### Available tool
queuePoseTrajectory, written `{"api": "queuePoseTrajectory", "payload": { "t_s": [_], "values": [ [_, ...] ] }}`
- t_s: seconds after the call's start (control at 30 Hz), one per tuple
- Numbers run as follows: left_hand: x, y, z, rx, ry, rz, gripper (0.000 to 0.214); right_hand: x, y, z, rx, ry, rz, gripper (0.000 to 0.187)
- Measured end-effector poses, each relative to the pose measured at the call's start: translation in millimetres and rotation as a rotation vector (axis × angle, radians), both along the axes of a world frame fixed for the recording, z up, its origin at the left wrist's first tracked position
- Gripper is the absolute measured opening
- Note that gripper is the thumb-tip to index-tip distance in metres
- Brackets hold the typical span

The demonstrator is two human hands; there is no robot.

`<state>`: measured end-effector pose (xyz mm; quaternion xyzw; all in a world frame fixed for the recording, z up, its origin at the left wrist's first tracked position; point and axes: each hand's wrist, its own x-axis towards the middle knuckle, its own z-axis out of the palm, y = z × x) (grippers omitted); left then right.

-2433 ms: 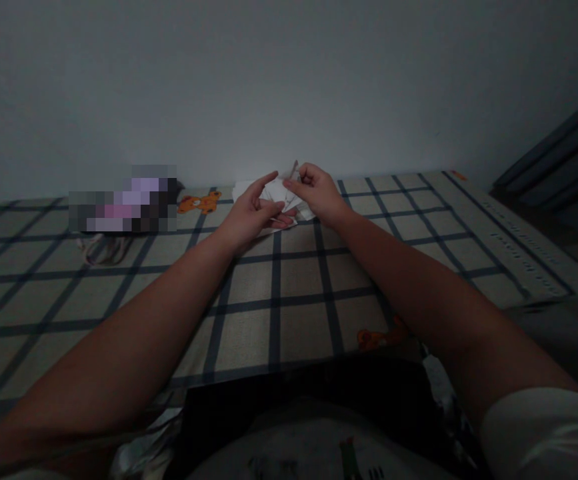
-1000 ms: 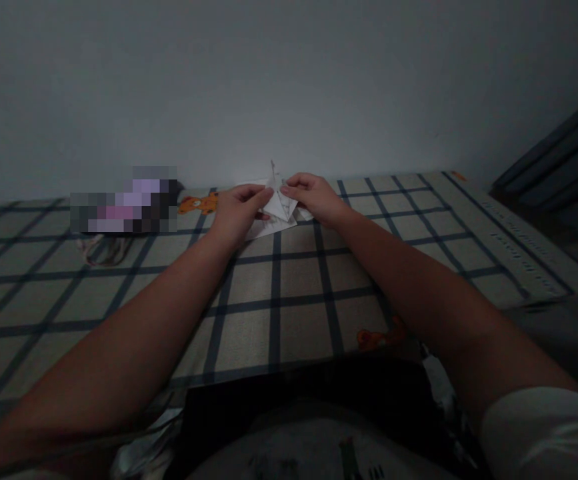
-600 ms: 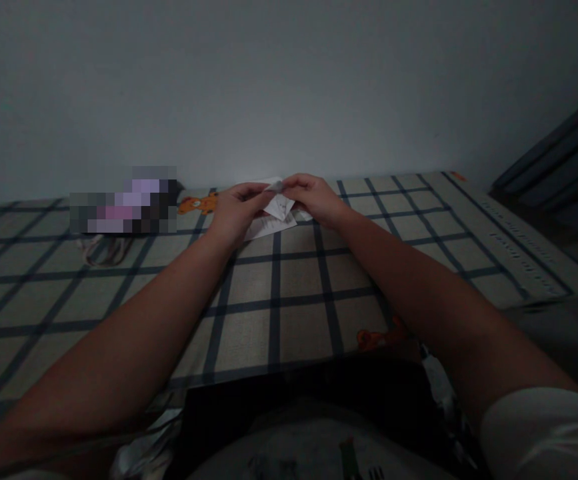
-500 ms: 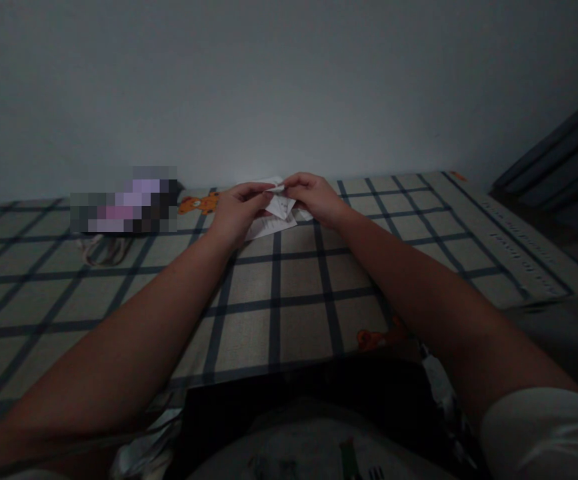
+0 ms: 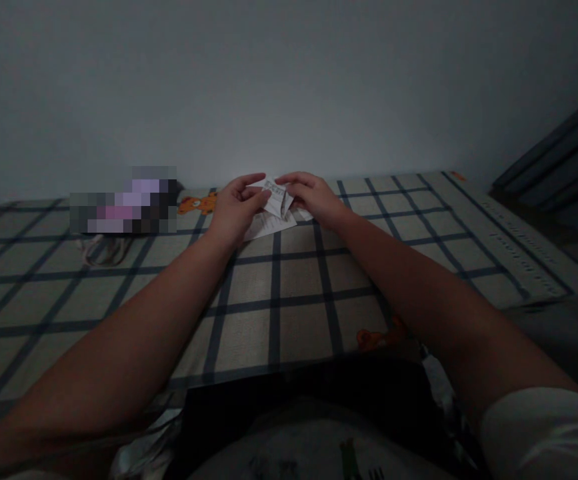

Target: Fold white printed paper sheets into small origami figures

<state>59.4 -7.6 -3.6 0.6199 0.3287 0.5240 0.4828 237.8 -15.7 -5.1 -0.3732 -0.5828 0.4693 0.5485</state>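
Observation:
A folded piece of white paper (image 5: 275,197) with dark print on it is held between both hands, just above the far part of the table. My left hand (image 5: 236,207) pinches its left side between thumb and fingers. My right hand (image 5: 317,198) grips the right side, its fingertips bent over the upper edge. Beneath them a printed white sheet (image 5: 273,225) lies on the checked tablecloth (image 5: 296,277), partly covered by the hands and the folded paper. The print is too small to read.
A pixelated purple and pink item (image 5: 131,203) lies at the left, with a pale cord loop (image 5: 103,252) in front of it. The grey wall (image 5: 289,87) rises right behind the table. Dark pleated fabric (image 5: 563,167) is at the right.
The folded paper has turned and opened out somewhat, so a printed face now shows between the hands. The fingers of both hands have shifted on it; the sheet below stays put.

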Motion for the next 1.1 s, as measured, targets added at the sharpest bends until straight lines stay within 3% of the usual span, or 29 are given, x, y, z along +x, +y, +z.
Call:
{"api": "queuePoseTrajectory", "payload": {
  "t_s": [0.2,0.43,0.57,0.7,0.9,1.1],
  "values": [
    [0.7,-2.1,2.1,0.006,0.024,0.010,0.048,1.1,-5.7,1.7,0.048,-0.059,0.017,0.035],
    [0.6,-1.2,-1.7,-0.042,0.081,-0.030,0.055,1.0,-5.2,2.6,0.070,-0.048,-0.066,0.027],
    [-0.2,-0.7,0.0,0.022,0.096,0.024,0.051,-0.2,-0.2,-0.9,-0.003,-0.047,-0.022,0.023],
    [0.7,0.9,-1.3,0.007,0.085,0.041,0.061,0.9,2.6,-3.1,0.006,-0.092,-0.018,0.018],
    [5.5,-3.9,-3.7,-0.273,0.095,-0.082,0.028,1.2,-3.5,3.9,0.018,-0.124,-0.106,0.018],
    [4.8,-7.8,-0.7,-0.291,0.098,-0.155,0.022,0.7,-4.3,3.4,-0.001,-0.096,-0.089,0.018]
  ]
}}
